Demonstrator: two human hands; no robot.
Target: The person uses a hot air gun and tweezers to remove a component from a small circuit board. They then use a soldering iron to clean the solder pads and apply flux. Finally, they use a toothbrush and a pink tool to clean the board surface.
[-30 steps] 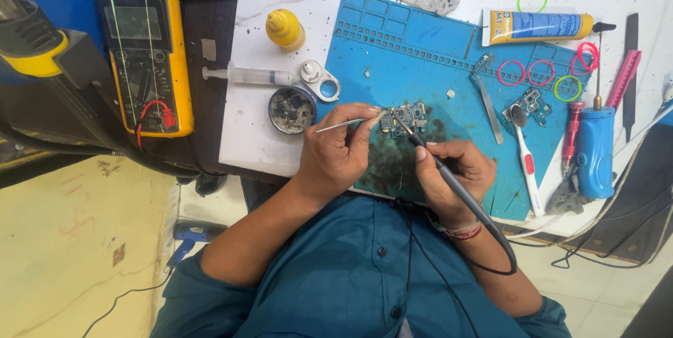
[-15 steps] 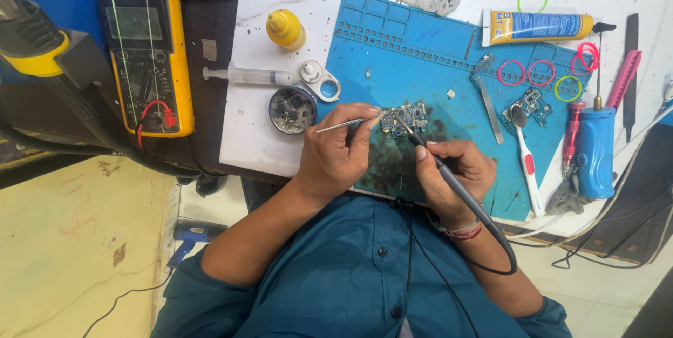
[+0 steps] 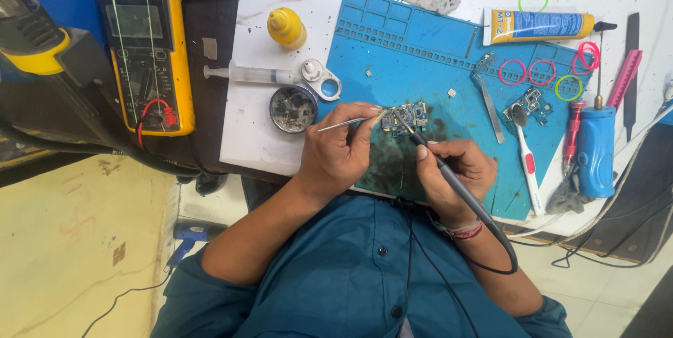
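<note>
A small green circuit board [image 3: 409, 117] lies on a blue work mat [image 3: 420, 50] with a dark stained patch. My left hand [image 3: 336, 152] pinches thin metal tweezers [image 3: 343, 125], whose tips rest at the board's left edge. My right hand [image 3: 456, 170] grips a black soldering iron [image 3: 438, 163] like a pen, its tip touching the board. The iron's black cable loops down past my right wrist over my blue shirt.
Left of the mat are a round flux tin [image 3: 292, 108], a syringe [image 3: 245, 73], a yellow bottle [image 3: 286, 27] and a yellow multimeter [image 3: 147, 50]. To the right lie a second board [image 3: 531, 104], a toothbrush [image 3: 526, 156], a blue tool [image 3: 596, 142], a glue tube [image 3: 540, 24] and coloured rubber bands [image 3: 540, 71].
</note>
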